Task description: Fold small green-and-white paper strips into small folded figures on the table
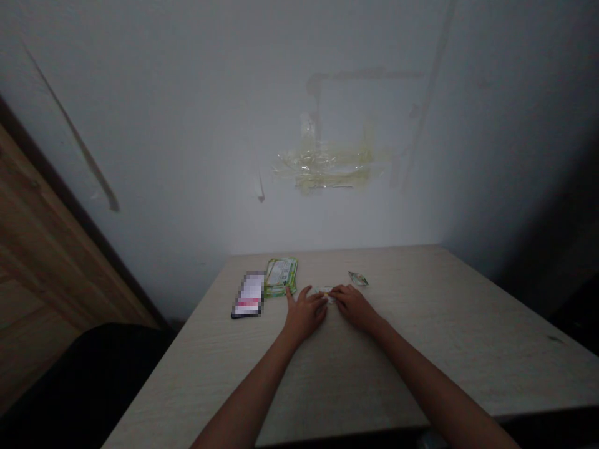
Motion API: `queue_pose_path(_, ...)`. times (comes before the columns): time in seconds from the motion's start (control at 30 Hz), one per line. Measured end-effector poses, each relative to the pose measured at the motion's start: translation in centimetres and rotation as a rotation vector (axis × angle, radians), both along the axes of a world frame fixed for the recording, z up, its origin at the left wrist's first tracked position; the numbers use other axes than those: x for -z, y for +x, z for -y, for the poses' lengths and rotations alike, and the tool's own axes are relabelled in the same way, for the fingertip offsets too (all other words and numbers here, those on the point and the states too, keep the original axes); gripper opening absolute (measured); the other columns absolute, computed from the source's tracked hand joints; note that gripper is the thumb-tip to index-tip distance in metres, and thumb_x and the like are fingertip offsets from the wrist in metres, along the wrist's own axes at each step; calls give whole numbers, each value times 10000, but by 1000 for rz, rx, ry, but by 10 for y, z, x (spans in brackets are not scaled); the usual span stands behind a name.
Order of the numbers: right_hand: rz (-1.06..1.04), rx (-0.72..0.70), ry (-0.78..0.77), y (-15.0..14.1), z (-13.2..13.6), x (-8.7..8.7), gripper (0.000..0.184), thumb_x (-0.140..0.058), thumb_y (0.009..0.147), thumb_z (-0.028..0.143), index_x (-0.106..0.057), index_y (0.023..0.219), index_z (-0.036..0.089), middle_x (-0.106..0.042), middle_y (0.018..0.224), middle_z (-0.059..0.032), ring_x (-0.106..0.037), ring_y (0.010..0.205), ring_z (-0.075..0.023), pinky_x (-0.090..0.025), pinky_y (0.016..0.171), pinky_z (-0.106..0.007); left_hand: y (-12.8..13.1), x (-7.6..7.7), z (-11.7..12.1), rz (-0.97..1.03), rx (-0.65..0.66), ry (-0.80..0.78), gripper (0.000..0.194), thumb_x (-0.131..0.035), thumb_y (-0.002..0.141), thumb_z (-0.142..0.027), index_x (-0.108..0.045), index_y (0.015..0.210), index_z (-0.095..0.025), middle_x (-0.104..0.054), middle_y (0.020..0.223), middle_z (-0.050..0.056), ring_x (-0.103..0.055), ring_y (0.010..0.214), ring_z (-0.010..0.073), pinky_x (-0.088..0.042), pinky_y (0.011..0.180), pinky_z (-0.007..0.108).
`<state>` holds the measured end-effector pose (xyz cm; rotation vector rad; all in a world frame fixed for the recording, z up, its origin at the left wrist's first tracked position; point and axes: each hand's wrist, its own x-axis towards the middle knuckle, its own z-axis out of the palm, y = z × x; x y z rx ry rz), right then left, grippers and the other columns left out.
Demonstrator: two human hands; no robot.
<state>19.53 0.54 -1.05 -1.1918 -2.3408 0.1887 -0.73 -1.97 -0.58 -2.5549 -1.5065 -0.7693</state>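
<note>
Small printed paper piece (330, 299), on tabletop (397, 349), pressed under fingers of left hand (306, 315) and right hand (354, 305); green-white packets (281, 274), left beyond grip; phone (249, 296), farther left.

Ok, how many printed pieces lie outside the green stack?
2 visible: a partly covered piece at the fingertips of the left hand and right hand, and a loose piece just beyond the right hand. The hands may hide more.

A small, pale piece (331, 300) with spots of colour lay on the surface (421, 299), its outline partly hidden.
</note>
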Motion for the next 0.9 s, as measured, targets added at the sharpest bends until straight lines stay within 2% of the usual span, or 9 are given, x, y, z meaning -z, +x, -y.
queue_pose_path(0.1,2,3,8,0,0,0,355,-459,915,145,-624,1224,204,-632,1161,-78,-532,1044,-201,-420,958,-352,0,-2,1,-13,38,22,258,-500,913,-385,-646,1126,-394,-651,1259,-12,-439,1297,285,8,1067,760)
queue_pose_path(0.3,7,5,0,1,-2,1,353,-475,911,153,-618,1228,213,-633,1155,-76,-539,1026,-193,-426,940,-346,1,-4,1,-28,45,32,253,-450,942,-380,-659,1085,-385,-702,1131,-15,-483,1237,263,4,1065,765)
queue_pose_path(0.63,-6,21,-3,0,-2,4,331,-478,920,176,-628,1213,216,-639,1146,-68,-533,1028,-195,-418,949,-350,-9,-9,-3,-167,108,41,271,-457,934,-423,-601,1163,-440,-671,1187,-43,-472,1258,273,-93,1070,755)
queue_pose_path(0.9,-8,28,-19,0,0,1,342,-478,910,161,-625,1214,212,-635,1148,-68,-534,1033,-193,-412,950,-347,-8,-9,-2,-174,115,35,272,-472,925,-432,-613,1158,-418,-653,1217,-23,-459,1269,302,-22,1065,765)
